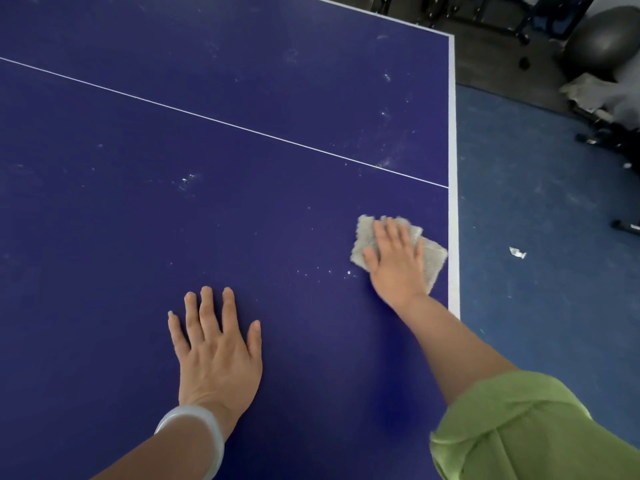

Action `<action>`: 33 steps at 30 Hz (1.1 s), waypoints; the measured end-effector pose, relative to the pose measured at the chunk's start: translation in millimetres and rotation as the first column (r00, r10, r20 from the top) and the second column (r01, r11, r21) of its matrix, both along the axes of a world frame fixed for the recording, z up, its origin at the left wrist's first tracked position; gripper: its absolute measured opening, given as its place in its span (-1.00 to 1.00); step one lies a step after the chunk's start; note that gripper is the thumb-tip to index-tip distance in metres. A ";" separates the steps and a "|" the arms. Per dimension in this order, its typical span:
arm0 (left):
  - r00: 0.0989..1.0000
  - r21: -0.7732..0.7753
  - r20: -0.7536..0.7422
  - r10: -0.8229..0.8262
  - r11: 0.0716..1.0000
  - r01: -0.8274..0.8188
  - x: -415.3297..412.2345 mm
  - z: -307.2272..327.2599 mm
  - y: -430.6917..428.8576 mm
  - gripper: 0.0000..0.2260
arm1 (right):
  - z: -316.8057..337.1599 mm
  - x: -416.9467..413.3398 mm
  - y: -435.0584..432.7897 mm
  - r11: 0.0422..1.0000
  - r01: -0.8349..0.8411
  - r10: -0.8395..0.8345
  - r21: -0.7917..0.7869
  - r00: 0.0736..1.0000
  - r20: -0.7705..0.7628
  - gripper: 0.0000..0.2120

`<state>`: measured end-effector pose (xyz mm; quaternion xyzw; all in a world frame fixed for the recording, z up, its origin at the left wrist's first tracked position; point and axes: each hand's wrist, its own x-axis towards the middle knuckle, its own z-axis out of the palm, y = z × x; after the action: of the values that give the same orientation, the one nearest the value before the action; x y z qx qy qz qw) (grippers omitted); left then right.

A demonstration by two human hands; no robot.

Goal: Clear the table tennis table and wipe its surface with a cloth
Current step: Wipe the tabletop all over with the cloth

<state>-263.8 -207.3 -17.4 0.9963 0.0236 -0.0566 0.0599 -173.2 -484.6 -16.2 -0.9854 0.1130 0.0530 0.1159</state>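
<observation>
The dark blue table tennis table (173,209) fills most of the view, with a thin white centre line and a white band along its right edge. White dust specks and smears dot its surface. My right hand (394,261) presses flat, fingers straight, on a folded grey cloth (433,261) lying near the right edge. My left hand (214,344) rests flat on the bare surface with fingers spread, a pale bangle on its wrist.
Right of the table lies blue carpet with a small white scrap (517,252). A grey exercise ball (602,43) and dark equipment frames (606,133) stand at the upper right, beyond the table corner.
</observation>
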 end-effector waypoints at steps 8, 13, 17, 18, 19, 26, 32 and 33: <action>0.999 -0.018 0.034 0.000 1.000 0.001 0.3 -0.3 1.3 -0.35 | -5.1 -8.5 -53.0 0.997 -0.068 0.069 -0.022 0.997 0.033 -0.46; 1.000 -0.005 0.020 0.006 1.000 -0.006 1.1 2.3 -0.4 -0.36 | 0.5 74.0 -56.4 0.970 0.245 -0.245 -0.012 0.969 -0.024 -0.46; 1.000 -0.001 0.017 0.016 1.000 -0.016 1.3 2.7 -0.1 -0.37 | -4.3 81.8 0.3 1.000 -0.014 0.014 -0.018 1.000 0.007 -0.47; 1.000 0.000 0.024 0.016 1.000 -0.016 1.5 2.5 0.6 -0.37 | -6.3 71.2 9.9 0.989 -0.144 0.144 -0.021 0.989 0.015 -0.47; 0.999 -0.001 0.031 0.015 1.000 -0.015 1.6 2.3 0.9 -0.37 | -7.7 60.5 11.8 0.970 -0.241 0.242 -0.024 0.970 0.013 -0.46; 0.999 -0.010 0.053 0.013 1.000 -0.012 2.8 1.0 0.1 -0.39 | -4.1 86.2 -51.2 0.957 0.288 -0.289 0.013 0.957 0.015 -0.46; 0.999 0.009 0.042 0.015 1.000 -0.015 3.9 -1.6 1.0 -0.40 | 7.1 174.8 24.3 0.949 0.285 -0.279 0.139 0.959 -0.056 -0.44; 0.999 0.013 0.039 0.018 1.000 -0.019 3.7 -2.1 1.4 -0.40 | 8.2 180.5 44.6 0.963 0.222 -0.215 0.152 0.974 -0.066 -0.45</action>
<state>-260.0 -205.9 -19.5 0.9973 0.0320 -0.0362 0.0544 7.3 -440.0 -8.0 -0.9530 0.2192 0.0725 0.1962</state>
